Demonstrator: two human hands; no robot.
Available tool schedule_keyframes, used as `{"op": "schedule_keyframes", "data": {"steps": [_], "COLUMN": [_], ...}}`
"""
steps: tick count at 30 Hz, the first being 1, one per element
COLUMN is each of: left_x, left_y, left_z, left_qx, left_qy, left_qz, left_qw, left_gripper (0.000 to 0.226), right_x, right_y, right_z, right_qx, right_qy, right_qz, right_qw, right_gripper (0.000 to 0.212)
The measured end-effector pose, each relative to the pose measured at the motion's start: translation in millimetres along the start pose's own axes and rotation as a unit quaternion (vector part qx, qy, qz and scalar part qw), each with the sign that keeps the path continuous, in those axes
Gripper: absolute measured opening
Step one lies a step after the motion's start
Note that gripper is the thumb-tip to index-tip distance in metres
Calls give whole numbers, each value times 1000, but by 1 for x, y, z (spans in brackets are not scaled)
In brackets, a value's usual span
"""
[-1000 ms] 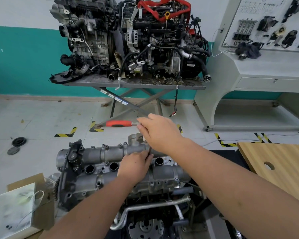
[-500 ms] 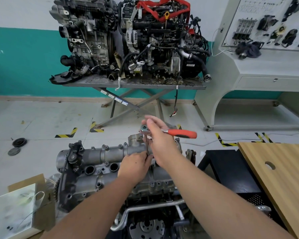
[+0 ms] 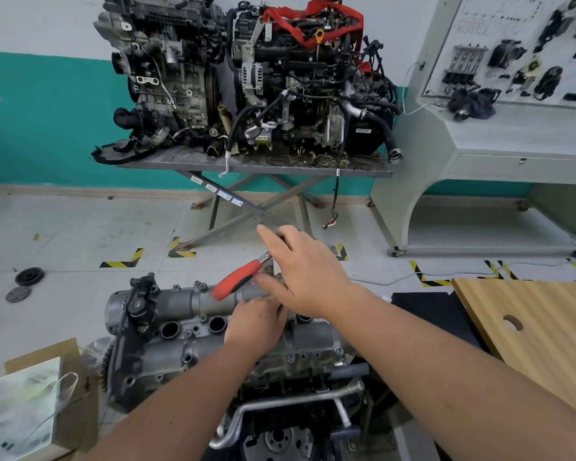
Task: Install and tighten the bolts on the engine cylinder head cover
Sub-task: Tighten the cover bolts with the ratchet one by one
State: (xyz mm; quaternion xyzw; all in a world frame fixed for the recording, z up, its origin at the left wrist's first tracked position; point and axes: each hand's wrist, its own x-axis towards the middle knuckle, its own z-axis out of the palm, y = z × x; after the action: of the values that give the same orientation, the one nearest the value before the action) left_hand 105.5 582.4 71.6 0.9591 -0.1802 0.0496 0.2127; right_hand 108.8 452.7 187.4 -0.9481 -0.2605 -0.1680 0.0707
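Head cover (image 3: pixel 187 331) sits lower centre of frame, long side running left-right, w/ open plug wells facing up. Left hand (image 3: pixel 256 324) is curled down on the cover's middle, apparently around the socket/extension to keep it square on a bolt; the bolt itself is hidden under the hands, so can't tell how far in it is. Right hand (image 3: pixel 305 271) is above it, centre frame, fingers loosely spread w/ index pointing up-left, thumb and fingertips nipping the ratchet (image 3: pixel 238 282) near its head. Red grip angles down-left, free of the palm: prob a light fingertip spin for quick run-down, not a hard pull. Judging by that, bolt isn't at final torque yet
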Motion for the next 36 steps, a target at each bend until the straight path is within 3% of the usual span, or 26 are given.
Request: {"op": "schedule_keyframes", "data": {"steps": [3,7,12,14,16,17,18,20,22,24,25,26,27,29,31,33,34,36], "left_x": [1,0,0,-2,-3,-3,-3,-3,-2,-1,0,0,0,0,-1,-2,-3,-3], "left_y": [-1,-2,-2,-2,-2,-3,-3,-3,-3,-3,-3,-3,-3,-3,-3,-3,-2,-3], "left_z": [2,2,2,2,3,4,4,5,4,3,3,3,3,4,4,3,2,3], "left_qx": [8,18,5,-6,-6,-6,-6,-9,-12,-14,-14,-16,-17,-13,-12,-34,-51,-39], "left_qy": [8,6,-4,-2,4,5,3,-2,-11,-27,-32,-34,-33,-26,-26,-28,-23,-4], "left_qz": [5,8,7,10,16,14,9,-7,-22,-39,-45,-50,-50,-48,-45,-52,-57,-30], "left_qw": [1000,1000,1000,1000,1000,1000,1000,1000,1000,999,998,998,998,998,999,998,997,999], "left_gripper": [35,37,35,33,31,31,32,35,39,42,42,41,40,38,37,33,33,37], "right_x": [2,4,19,26,31,31,30,26,20,14,10,6,2,-5,-10,-10,-9,-5], "right_y": [4,2,-8,-11,-15,-17,-19,-22,-22,-22,-22,-24,-25,-27,-26,-17,-11,-1], "right_z": [-4,-6,-21,-28,-35,-36,-37,-37,-29,-17,-12,-6,0,11,15,19,19,14], "right_qx": [12,25,-56,-12,131,253,395,636,758,812,822,820,799,683,525,322,219,84], "right_qy": [-38,-18,-50,-109,-150,-151,-143,-127,-68,17,55,88,113,129,153,199,210,205], "right_qz": [4,7,62,124,207,262,324,408,424,408,390,371,360,338,257,125,62,-7], "right_qw": [999,999,995,986,958,919,847,643,491,417,411,427,469,634,797,917,951,975], "right_gripper": [77,55,36,33,32,28,21,7,4,6,11,14,14,16,27,35,37,38]}}
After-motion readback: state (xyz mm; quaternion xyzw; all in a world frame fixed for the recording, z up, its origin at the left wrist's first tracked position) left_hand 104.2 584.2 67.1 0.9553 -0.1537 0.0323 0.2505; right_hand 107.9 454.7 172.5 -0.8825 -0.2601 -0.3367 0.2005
